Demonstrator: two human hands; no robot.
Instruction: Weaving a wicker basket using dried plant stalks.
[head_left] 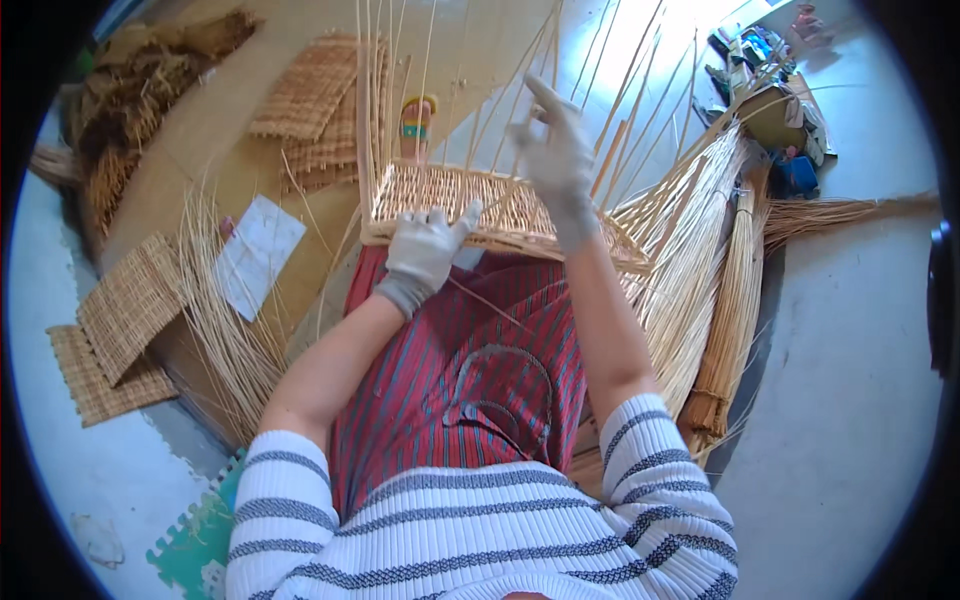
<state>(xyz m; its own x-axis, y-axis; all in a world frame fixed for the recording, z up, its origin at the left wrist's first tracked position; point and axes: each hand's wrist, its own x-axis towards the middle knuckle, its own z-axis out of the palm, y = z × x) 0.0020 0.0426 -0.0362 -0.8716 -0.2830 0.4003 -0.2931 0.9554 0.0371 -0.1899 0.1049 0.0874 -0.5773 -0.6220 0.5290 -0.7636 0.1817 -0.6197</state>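
Observation:
A rectangular woven basket base (450,192) of pale natural strands lies across my lap, with long upright stakes rising from its edges. My left hand (425,248), in a whitish knit glove, holds the near rim, its fingers curled over the edge and its thumb pointing right along the weave. Above the right part of the base is my right hand (558,150), also gloved and a little blurred. Its forefinger stretches up and its thumb stands apart, among the loose stakes; whether a thin strand touches its palm is hidden.
At right lie thick bundles of straw-like strands (690,270). Woven panels (315,95) rest on the floor ahead, with more panels (130,305) at left beside loose strands (215,310) and a white sheet (262,255). A brown fibre heap (140,95) sits far left; assorted clutter (775,110) lies far right.

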